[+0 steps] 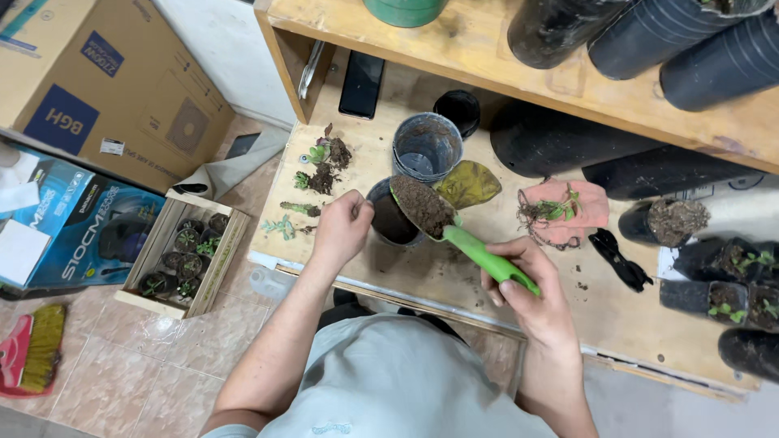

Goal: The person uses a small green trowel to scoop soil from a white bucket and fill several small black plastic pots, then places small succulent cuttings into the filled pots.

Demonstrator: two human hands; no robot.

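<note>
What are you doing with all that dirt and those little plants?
A person is potting plants at a wooden table. The right hand holds a green trowel heaped with soil over a small black pot, which the left hand steadies at its rim. Little cuttings lie beside it, and an empty grey pot stands behind.

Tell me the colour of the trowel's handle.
Bright green; the trowel handle shows best in the head view, gripped by the right hand.

Wooden workbench (454,280) with shelf (487,49); tiled floor (138,365).
</note>
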